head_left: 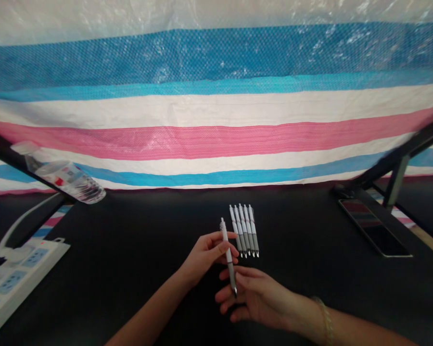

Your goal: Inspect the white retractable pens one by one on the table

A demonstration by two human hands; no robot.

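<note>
Left hand (206, 252) pinching white-grey pen (227, 249) — right hand (262, 297) loosely open at tip, perhaps touching — five pens (243, 228) just beyond.

Black tabletop (130, 230): pens (244, 228), phone (375, 228), power strip (26, 275)

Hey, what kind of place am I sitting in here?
Possibly a makeshift workspace: a striped plastic sheet hangs behind a black table, with a power strip at its left side.

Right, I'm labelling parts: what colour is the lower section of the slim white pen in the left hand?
Grey lower section, seen best in the head view.
</note>
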